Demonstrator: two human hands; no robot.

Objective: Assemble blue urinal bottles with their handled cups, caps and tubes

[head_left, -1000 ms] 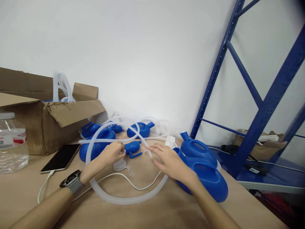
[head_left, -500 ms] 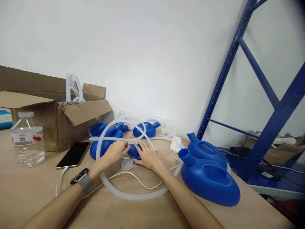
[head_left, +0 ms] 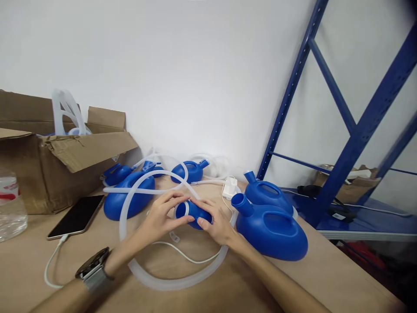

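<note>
Between both hands is a short blue plastic cup-shaped fitting [head_left: 199, 211], its round mouth facing left with a pale ring around it. My left hand [head_left: 164, 218] pinches the ring end, thumb below and fingers above. My right hand [head_left: 217, 221] grips the body from the right, covering part of it. A translucent corrugated hose [head_left: 172, 283] loops over the table around the hands. Below the fitting lies a small clear tab [head_left: 174, 237]. To the right sits a blue handled bottle [head_left: 270, 234] with an open, tilted neck; a similar bottle [head_left: 265, 193] stands behind it.
More blue bottles [head_left: 128, 195] and hoses lie towards the wall. At left are an open cardboard box [head_left: 71, 174], a phone [head_left: 76, 217] with its cable, and a water bottle [head_left: 11, 206]. A white charger [head_left: 230, 188] sits mid-table; blue shelving [head_left: 345, 156] rises at right.
The hands have lifted the blue fitting off the table and turned it so its ringed mouth shows. The view has shifted right, and the water bottle is now partly cut off.
</note>
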